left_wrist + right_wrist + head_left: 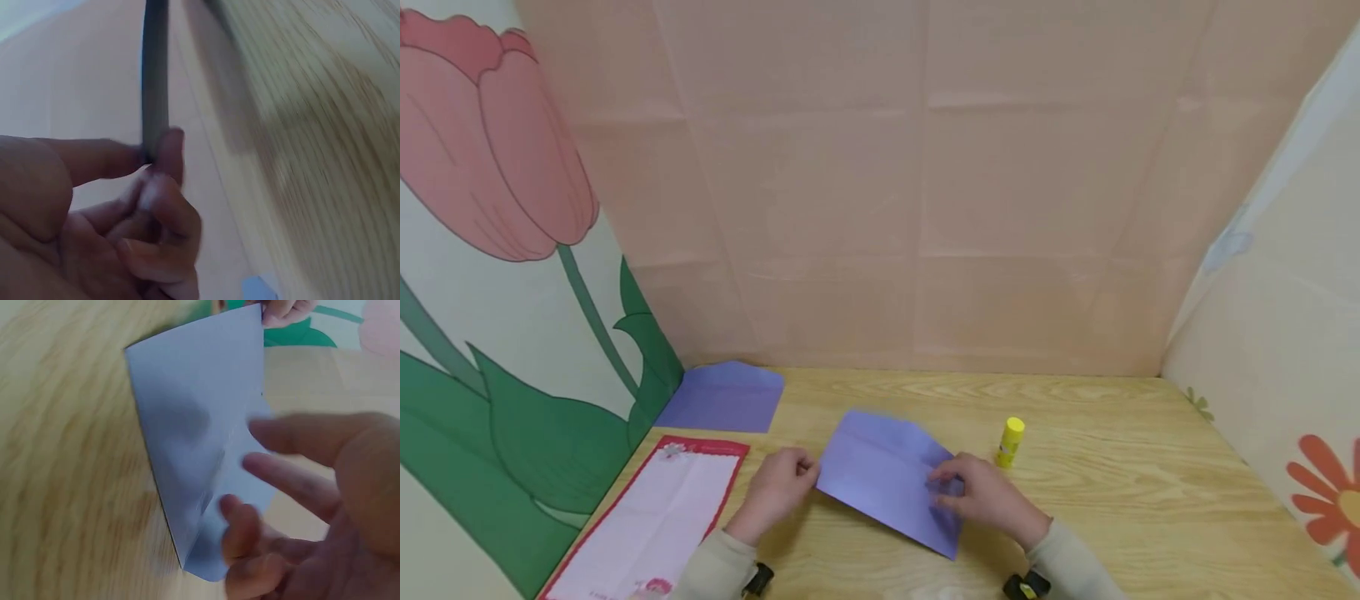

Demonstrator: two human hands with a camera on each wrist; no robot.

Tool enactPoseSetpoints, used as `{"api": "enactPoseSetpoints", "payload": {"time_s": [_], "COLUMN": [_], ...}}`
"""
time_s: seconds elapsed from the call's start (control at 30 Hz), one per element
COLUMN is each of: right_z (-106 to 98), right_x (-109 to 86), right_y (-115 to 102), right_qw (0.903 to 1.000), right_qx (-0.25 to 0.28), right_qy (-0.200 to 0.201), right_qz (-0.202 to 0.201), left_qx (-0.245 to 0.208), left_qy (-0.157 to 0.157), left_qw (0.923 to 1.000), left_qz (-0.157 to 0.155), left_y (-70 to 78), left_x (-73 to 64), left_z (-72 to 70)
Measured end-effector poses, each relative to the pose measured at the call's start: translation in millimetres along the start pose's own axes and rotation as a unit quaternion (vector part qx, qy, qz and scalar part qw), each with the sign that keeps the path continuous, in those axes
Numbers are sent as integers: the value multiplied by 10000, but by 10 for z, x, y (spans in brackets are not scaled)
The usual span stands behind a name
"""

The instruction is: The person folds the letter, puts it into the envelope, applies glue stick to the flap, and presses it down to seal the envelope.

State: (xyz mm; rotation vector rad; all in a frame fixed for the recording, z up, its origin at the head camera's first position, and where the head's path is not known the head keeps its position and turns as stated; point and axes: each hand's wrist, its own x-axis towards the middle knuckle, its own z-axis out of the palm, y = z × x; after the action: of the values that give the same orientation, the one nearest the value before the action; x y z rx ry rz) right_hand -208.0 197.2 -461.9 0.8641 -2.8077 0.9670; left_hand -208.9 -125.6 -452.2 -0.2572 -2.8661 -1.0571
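Observation:
A purple envelope (883, 479), its flap raised at the far side, is held tilted over the table in the head view. My left hand (782, 490) pinches its left edge between thumb and fingers; in the left wrist view the envelope (155, 75) shows edge-on. Over the right part of the envelope is my right hand (985, 497), fingers spread and slightly bent. Seen from the right wrist, the fingers of the right hand (300, 506) stand apart in front of the envelope (187, 419) and grip nothing.
Beyond the right hand, a yellow glue stick (1011, 442) stands upright. Another purple envelope (722, 404) lies at the back left corner of the wooden table (1120, 475). A pink sheet with a red border (655, 517) lies at the left, near the flower-patterned side wall.

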Motion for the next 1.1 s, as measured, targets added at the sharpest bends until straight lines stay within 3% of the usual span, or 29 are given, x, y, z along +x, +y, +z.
{"api": "enactPoseSetpoints", "payload": {"time_s": [0.17, 0.37, 0.5, 0.8, 0.97, 1.1], "right_z": [-4, 7, 1, -19, -16, -21], "right_x": [-77, -105, -104, -81, -76, -74], "right_y": [-42, -46, -18, 21, 51, 71], "right_qw": [9954, 9904, 9900, 9822, 9751, 9709], "right_qx": [-710, -930, -996, -1132, -1481, -1605], "right_qy": [-540, -667, -516, -269, 59, 100], "right_qz": [342, 779, 855, 1473, 1649, 1773], "left_qx": [609, 726, 926, 1441, 1381, 1323], "left_qy": [-270, -705, -761, -660, -797, -875], "left_qw": [9978, 9946, 9924, 9855, 9820, 9798], "left_qz": [-16, 204, 295, 607, 1009, 1216], "left_y": [-9, 30, 98, 211, 199, 199], "left_x": [-23, -68, -84, -128, -105, -98], "left_z": [50, 140, 177, 254, 308, 326]}}
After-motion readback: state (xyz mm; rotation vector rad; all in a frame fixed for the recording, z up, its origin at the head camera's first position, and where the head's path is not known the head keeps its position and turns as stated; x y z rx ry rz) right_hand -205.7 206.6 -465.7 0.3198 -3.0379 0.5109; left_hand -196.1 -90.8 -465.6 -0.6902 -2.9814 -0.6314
